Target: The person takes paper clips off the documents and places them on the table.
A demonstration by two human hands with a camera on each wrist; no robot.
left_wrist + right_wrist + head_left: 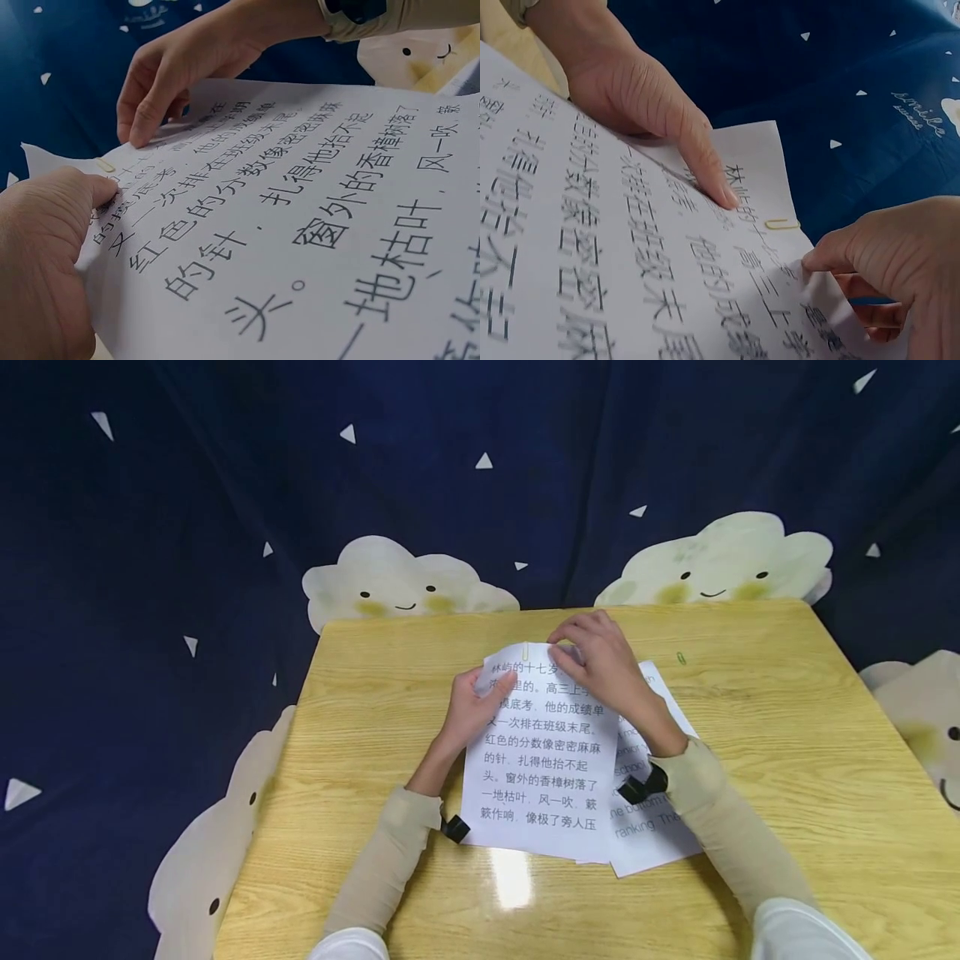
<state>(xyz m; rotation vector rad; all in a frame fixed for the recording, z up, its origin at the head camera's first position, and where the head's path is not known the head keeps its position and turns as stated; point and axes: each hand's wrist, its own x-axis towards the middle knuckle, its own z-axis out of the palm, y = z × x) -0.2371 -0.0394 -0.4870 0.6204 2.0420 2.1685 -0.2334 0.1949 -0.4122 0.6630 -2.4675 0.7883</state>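
Blue curtain (450, 502) hangs behind a wooden desk (360, 718). Over the desk's middle is a printed sheet (547, 752) with a yellow clip (526, 651) on its top edge. My left grip (471, 710) pinches the sheet's upper left side, thumb on its face; my right grip (600, 662) pinches the top edge just right of the clip, thumb in front, fingers behind. For a sound hold, I judge, pressure should be light and even, the top edge straight, both thumbs clear of the clip. Right: English sheet (647, 835), partly covered; green clip (681, 658) beyond.

Paper (542, 768) between hands (468, 714) (602, 664), room either side
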